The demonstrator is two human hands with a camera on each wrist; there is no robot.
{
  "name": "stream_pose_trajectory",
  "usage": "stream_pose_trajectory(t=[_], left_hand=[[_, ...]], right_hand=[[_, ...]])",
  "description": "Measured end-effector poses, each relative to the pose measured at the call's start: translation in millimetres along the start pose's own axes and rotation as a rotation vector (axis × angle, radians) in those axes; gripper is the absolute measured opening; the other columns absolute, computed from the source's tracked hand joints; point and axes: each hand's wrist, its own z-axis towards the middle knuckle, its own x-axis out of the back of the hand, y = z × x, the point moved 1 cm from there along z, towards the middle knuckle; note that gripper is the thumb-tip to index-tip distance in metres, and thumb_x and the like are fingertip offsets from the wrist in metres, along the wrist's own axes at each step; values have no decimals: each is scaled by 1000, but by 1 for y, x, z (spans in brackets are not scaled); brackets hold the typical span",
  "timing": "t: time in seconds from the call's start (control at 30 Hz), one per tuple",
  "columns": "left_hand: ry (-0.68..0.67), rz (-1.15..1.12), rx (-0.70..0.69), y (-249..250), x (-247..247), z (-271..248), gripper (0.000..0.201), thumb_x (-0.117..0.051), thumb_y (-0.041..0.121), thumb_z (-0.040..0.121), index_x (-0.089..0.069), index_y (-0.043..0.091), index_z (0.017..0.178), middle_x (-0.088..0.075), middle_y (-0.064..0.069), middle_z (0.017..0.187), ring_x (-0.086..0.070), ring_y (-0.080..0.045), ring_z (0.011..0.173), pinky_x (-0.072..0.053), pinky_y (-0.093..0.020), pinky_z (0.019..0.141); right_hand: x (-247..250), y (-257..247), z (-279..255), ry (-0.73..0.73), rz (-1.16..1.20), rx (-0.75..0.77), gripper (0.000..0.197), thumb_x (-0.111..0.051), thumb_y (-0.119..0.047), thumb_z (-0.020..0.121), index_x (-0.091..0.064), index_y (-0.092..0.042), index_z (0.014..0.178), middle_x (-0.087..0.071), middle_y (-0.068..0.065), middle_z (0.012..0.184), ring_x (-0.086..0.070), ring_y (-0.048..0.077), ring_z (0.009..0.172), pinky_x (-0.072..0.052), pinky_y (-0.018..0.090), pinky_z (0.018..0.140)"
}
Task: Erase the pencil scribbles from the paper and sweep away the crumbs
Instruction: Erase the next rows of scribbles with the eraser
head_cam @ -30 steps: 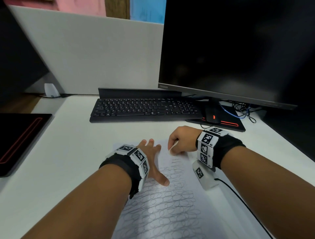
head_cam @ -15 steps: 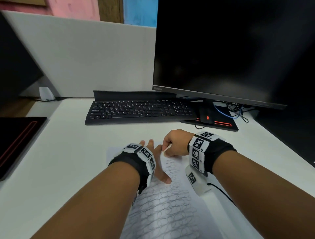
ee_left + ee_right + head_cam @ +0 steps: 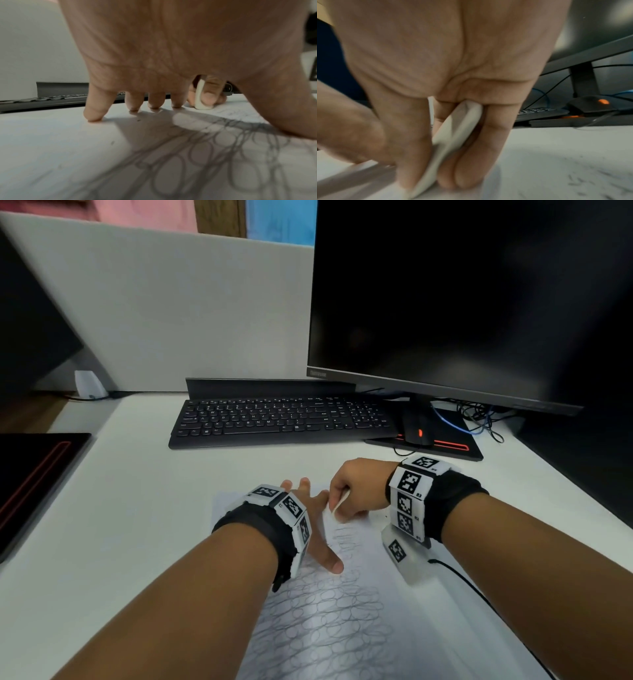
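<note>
At twelve o'clock on the paper [image 3: 346,621], the right hand [image 3: 356,487] is gripping the eraser [image 3: 339,503], rubbing.
Left hand [image 3: 313,529] is pressing flat, fingers spread; scribbles [image 3: 329,614] toward six o'clock are needing erasing next, probably.

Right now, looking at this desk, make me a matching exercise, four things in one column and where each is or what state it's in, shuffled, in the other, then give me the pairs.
Column one:
1. eraser
2. left hand
3. keyboard
4. pencil scribbles

Column two:
A. spread flat, pressing the paper down
B. dark loops covering the near part of the sheet
C. pinched in the right hand, its tip on the paper
D. at the back of the desk, beside the monitor stand

Pairs: 1-C, 2-A, 3-D, 4-B
</note>
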Motion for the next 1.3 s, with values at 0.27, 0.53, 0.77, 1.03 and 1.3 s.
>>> stream_pose_trajectory(t=[0.27,0.53,0.77,1.03,1.3], left_hand=[[-13,3,26,2,0,3,125,-72,76,62,3,40,155,12,-8,163,8,-39,149,-12,-64,116],[-15,0,15,-1,-4,13,125,-72,79,56,-2,45,153,10,-9,163,7,-41,148,-13,-65,115],[-29,-2,2,-2,-6,16,127,-70,85,48,-5,49,151,9,-11,163,11,-43,147,-11,-67,114],[-12,4,16,-1,-5,15,130,-69,86,44,-8,47,151,3,-10,163,6,-43,148,-14,-66,114],[-1,-9,21,-1,0,7,125,-74,76,59,-1,40,154,8,-8,164,3,-39,149,-17,-63,115]], right_hand=[[-3,0,-1,-47,32,7,7,-77,-21,80,-73,-25,84,-70,-9,72,-62,2,64,-46,16,65],[-4,-5,-2,-85,-24,33,12,-76,-21,80,-76,-20,91,-72,-7,80,-60,1,64,-48,16,65],[-7,-9,-1,-143,-32,52,11,-76,-20,80,-75,-19,91,-75,-1,88,-64,6,70,-51,19,69],[-6,-7,0,-145,15,49,8,-77,-21,79,-74,-22,87,-73,-3,80,-63,5,68,-47,15,66],[0,-2,2,-94,-22,28,7,-77,-21,79,-75,-22,86,-66,-14,64,-58,-7,53,-48,13,64]])
